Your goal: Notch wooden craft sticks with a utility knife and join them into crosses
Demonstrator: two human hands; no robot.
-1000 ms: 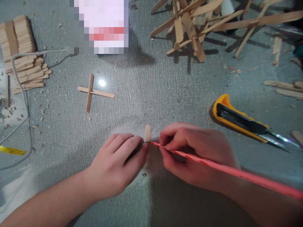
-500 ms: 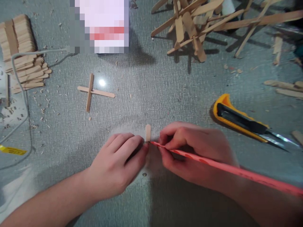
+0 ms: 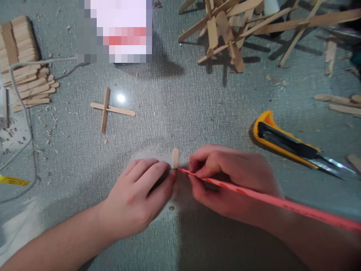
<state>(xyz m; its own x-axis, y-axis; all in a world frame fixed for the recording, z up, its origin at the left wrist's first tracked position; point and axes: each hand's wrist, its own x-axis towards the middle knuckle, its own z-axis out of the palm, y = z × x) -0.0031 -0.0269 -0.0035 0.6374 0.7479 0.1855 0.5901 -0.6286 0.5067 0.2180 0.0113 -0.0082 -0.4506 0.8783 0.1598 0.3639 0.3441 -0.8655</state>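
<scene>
In the head view a wooden craft stick [image 3: 175, 158] lies upright on the grey surface between my hands. My left hand [image 3: 141, 194] is closed at its left side, thumb and fingertips pressed on the middle of the stick. A thin dark edge shows at those fingertips, too small to make out. My right hand [image 3: 231, 178] pinches a long red pencil [image 3: 254, 195] close to its point. The pencil's tip touches or nearly touches the stick beside my left thumb, and its shaft slants down to the right edge.
Two crossed craft sticks [image 3: 118, 110] lie at the upper left. A yellow utility knife [image 3: 287, 143] with its blade out rests right of my right hand. Bundled sticks [image 3: 22, 41], a grey cable [image 3: 31, 131], a blurred white box [image 3: 126, 22] and a heap of joined sticks [image 3: 222, 34] stand around.
The whole view has shifted very slightly, so things appear a little further left. Both hands keep their grip, and the pencil tip stays at the stick.
</scene>
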